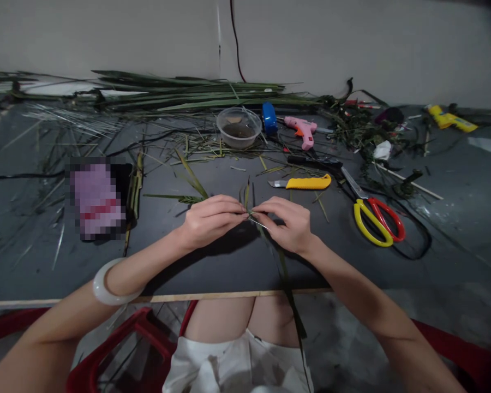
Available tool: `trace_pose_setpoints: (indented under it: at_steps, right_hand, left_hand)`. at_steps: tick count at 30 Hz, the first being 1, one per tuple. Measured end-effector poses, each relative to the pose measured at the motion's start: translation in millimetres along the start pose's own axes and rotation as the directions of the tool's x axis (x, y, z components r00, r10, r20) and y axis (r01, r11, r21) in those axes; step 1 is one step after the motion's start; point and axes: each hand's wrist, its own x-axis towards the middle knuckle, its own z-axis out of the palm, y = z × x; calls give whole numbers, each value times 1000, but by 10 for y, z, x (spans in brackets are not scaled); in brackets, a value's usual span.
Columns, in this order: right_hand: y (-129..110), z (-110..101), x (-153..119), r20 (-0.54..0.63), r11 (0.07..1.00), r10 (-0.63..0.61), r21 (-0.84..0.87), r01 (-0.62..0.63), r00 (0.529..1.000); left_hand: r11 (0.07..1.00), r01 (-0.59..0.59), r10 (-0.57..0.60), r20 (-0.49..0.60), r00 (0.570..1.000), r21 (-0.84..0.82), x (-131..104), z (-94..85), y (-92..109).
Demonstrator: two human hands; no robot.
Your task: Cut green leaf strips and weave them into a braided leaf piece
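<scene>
Over the middle of the dark table, my left hand (216, 218) and my right hand (285, 221) meet with fingertips almost touching. Both pinch narrow green leaf strips (247, 195) where they cross. Past my left knuckles a woven leaf piece (192, 198) sticks out, with loose blades fanning up and to the left. One long leaf strip (284, 267) hangs from between the hands over the table's front edge. A thin pale sliver (258, 222) runs under my right fingers; what it is I cannot make out. The fingers hide the exact crossing point.
Beyond my hands lie a yellow utility knife (308, 182), scissors (376, 218), a pink glue gun (301, 130), blue tape (269, 118) and a plastic bowl (238, 143) of murky liquid. Long leaves (188, 93) line the wall. A blurred purple item (96, 199) lies left.
</scene>
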Motion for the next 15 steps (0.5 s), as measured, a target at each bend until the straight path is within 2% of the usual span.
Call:
trace_pose_setpoints:
  at_steps: [5,10,15]
  right_hand:
    - [17,22,-43,24,996,-90,-20,91,996]
    - [50,34,-82,74,983,-178,-20,180,981]
    - [92,25,-104,117,973,-223,-26,227,968]
  left_hand:
    - [995,-72,69,41,997,66,-48,-14,-46]
    - [990,-106,105,11,994,91,-48,3,-56]
    - [994,-36,33,25,999,108,-32,-1,-35]
